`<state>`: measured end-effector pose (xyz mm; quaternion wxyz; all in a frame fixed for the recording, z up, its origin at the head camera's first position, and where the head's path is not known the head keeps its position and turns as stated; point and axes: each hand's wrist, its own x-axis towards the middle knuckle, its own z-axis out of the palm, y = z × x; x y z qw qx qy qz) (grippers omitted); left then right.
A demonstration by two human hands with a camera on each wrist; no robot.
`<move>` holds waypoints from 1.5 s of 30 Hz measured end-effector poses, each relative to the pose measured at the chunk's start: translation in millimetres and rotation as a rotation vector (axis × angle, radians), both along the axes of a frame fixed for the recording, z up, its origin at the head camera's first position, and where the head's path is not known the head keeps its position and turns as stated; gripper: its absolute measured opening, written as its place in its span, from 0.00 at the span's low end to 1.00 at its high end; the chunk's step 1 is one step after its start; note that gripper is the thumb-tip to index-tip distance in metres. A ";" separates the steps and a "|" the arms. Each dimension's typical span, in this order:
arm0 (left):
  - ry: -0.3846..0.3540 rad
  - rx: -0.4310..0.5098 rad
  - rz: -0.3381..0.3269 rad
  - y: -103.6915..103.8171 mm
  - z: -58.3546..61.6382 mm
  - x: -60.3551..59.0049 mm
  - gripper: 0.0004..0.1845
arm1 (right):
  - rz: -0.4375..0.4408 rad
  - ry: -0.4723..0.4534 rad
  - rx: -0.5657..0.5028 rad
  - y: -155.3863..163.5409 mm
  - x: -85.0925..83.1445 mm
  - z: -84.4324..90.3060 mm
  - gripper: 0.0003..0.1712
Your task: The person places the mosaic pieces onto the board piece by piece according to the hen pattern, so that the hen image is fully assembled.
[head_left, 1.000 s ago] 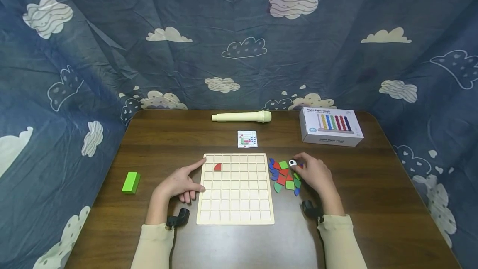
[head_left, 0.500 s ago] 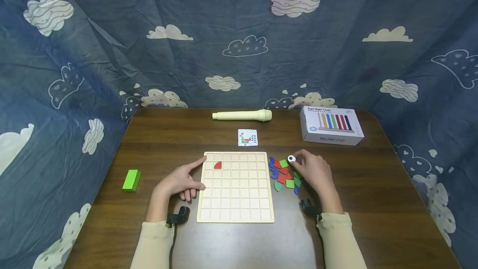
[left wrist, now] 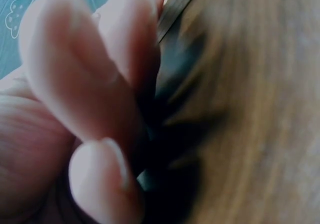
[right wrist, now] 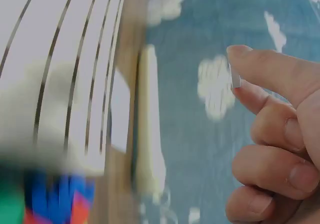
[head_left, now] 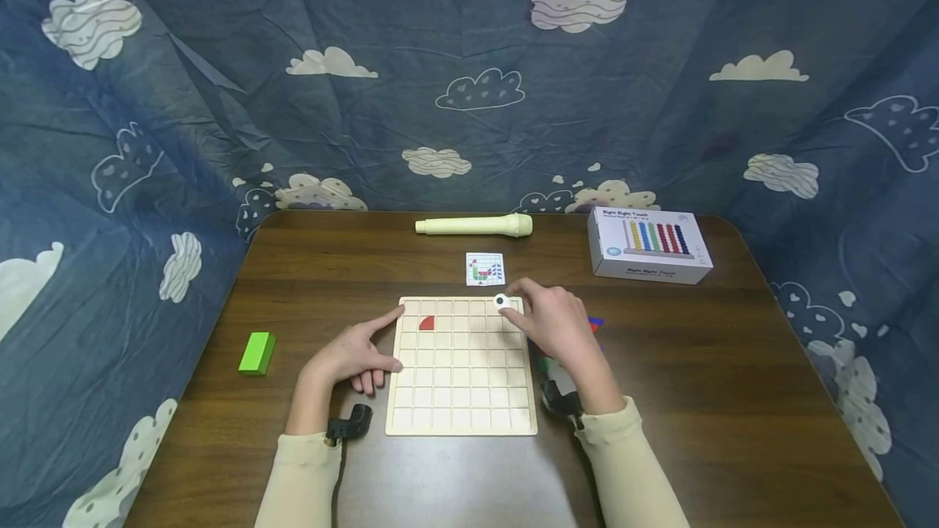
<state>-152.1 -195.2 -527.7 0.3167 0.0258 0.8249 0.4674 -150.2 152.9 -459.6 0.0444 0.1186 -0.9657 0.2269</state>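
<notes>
A wooden grid board (head_left: 460,398) lies in the middle of the table in the head view. One red quarter-circle piece (head_left: 427,323) sits in a cell near its upper left. My left hand (head_left: 348,358) touches the board's left edge with forefinger and thumb spread apart, its other fingers bent. Over the board's top right corner, my right hand (head_left: 559,324) pinches a white round piece with a black dot (head_left: 501,301) between thumb and forefinger. That piece appears edge-on as a thin white sliver in the right wrist view. Whether it touches the board, I cannot tell.
Colored pieces (right wrist: 60,196) lie right of the board, mostly hidden by the right hand in the head view. Behind the board are a picture card (head_left: 485,269), a cream toy microphone (head_left: 473,225) and a white box (head_left: 649,247). A green block (head_left: 257,354) lies far left.
My right hand has lifted the white round piece from beside the colored pieces and carried it left to the board's top right corner. The left hand has stayed in place.
</notes>
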 end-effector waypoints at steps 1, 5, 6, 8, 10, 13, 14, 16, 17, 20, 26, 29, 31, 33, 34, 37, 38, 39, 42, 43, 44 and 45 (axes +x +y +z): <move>0.001 0.003 0.000 -0.2 0.0 0.2 0.55 | 0.018 0.006 -0.003 -10.2 0.1 1.4 0.17; -0.003 0.012 0.000 -1.3 -0.3 -0.1 0.55 | 0.062 -0.018 -0.022 -50.1 -0.2 1.7 0.17; -0.005 0.014 0.000 -1.5 -0.1 -0.3 0.55 | 0.072 -0.028 -0.026 -58.8 -0.5 -0.2 0.17; -0.005 0.017 -0.005 -1.8 -0.3 -0.9 0.55 | 0.084 -0.052 -0.025 -74.1 -1.2 -6.0 0.16; 0.004 0.020 -0.016 -2.2 -0.6 -1.7 0.55 | 0.091 -0.074 -0.025 -86.3 -1.6 -14.0 0.16; 0.013 0.022 -0.027 -2.5 -0.6 -2.5 0.56 | 0.095 -0.096 -0.035 -98.7 -0.6 -26.4 0.15; 0.014 0.023 -0.029 -2.6 -0.4 -2.6 0.56 | 0.092 -0.101 -0.037 -101.6 -0.3 -30.4 0.15; 0.011 0.022 -0.027 -2.7 0.4 -2.7 0.56 | 0.085 -0.105 -0.047 -105.8 0.6 -37.9 0.14; 0.010 0.021 -0.027 -2.6 0.8 -2.6 0.56 | 0.082 -0.106 -0.050 -107.3 0.9 -41.2 0.14; 0.006 0.018 -0.024 -2.3 1.3 -2.7 0.55 | 0.072 -0.114 -0.059 -109.8 0.6 -49.7 0.14; 0.002 0.015 -0.020 -1.5 -1.5 -2.7 0.55 | 0.084 -0.142 -0.053 -109.7 -2.2 -62.2 0.15; 0.005 0.014 -0.021 -1.3 -2.2 -2.5 0.55 | 0.093 -0.145 -0.045 -109.3 -3.0 -65.4 0.16; 0.007 0.012 -0.020 -0.7 -1.5 -2.2 0.55 | 0.096 -0.147 -0.040 -109.2 -3.2 -66.3 0.16; 0.008 0.010 -0.019 -0.1 -0.7 -1.8 0.55 | 0.099 -0.149 -0.038 -108.9 -3.1 -67.0 0.16; 0.006 0.009 -0.019 0.1 -0.4 -1.6 0.55 | 0.100 -0.150 -0.036 -108.9 -3.0 -67.2 0.16; 0.000 0.012 -0.017 0.3 0.7 -1.8 0.55 | 0.107 -0.142 -0.034 -109.0 -3.2 -67.9 0.16; -0.002 0.015 -0.020 0.1 0.5 -2.0 0.55 | 0.109 -0.135 -0.030 -109.2 -3.3 -68.2 0.15; -0.004 0.014 -0.021 -0.1 0.3 -2.3 0.55 | 0.112 -0.129 -0.029 -109.4 -3.3 -68.3 0.14; -0.007 0.014 -0.022 -0.6 -0.4 -2.4 0.55 | 0.123 -0.117 -0.027 -109.9 -3.2 -69.0 0.12; -0.007 0.012 -0.020 -0.7 -0.6 -2.2 0.55 | 0.127 -0.116 -0.027 -110.0 -3.0 -69.2 0.12; -0.005 0.011 -0.021 -0.9 -1.0 -2.0 0.55 | 0.130 -0.117 -0.028 -110.1 -2.8 -69.3 0.11; -0.006 0.011 -0.018 -1.1 -1.4 -1.8 0.55 | 0.133 -0.119 -0.029 -110.2 -2.6 -69.5 0.11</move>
